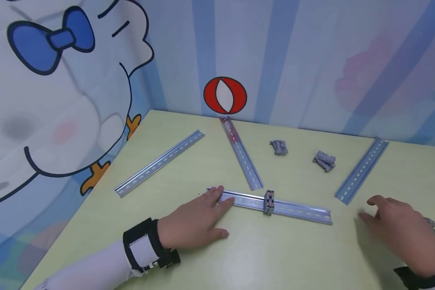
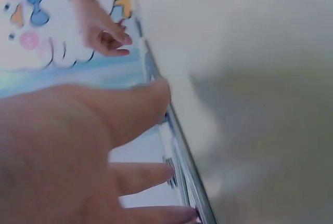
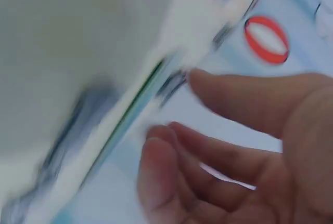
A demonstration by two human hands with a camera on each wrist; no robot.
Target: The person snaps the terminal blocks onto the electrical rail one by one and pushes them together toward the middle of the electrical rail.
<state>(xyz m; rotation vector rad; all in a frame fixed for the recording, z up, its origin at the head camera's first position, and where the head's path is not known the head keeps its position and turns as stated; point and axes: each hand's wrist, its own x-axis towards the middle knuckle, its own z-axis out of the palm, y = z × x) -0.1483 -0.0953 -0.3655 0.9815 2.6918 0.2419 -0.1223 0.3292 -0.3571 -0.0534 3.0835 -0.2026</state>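
Note:
My left hand (image 1: pixel 193 222) rests its outstretched fingers on the left end of a slotted metal DIN rail (image 1: pixel 301 212), with the thumb apart from it on the table side. One grey terminal block (image 1: pixel 269 202) sits across the middle of that rail. To the right, my right hand (image 1: pixel 404 229) hovers over the table, its fingers loosely bent and nothing between thumb and fingertips in the right wrist view. Beside it, a grey part (image 1: pixel 431 223) shows at the right edge, mostly hidden behind the hand.
Three more slotted rails lie around: one at left (image 1: pixel 159 163), one at centre back (image 1: pixel 242 155) and one at right (image 1: pixel 362 171). Two small groups of grey terminal blocks, one (image 1: pixel 279 147) and another (image 1: pixel 324 161), lie between them. A printed wall (image 1: pixel 297 60) borders the table.

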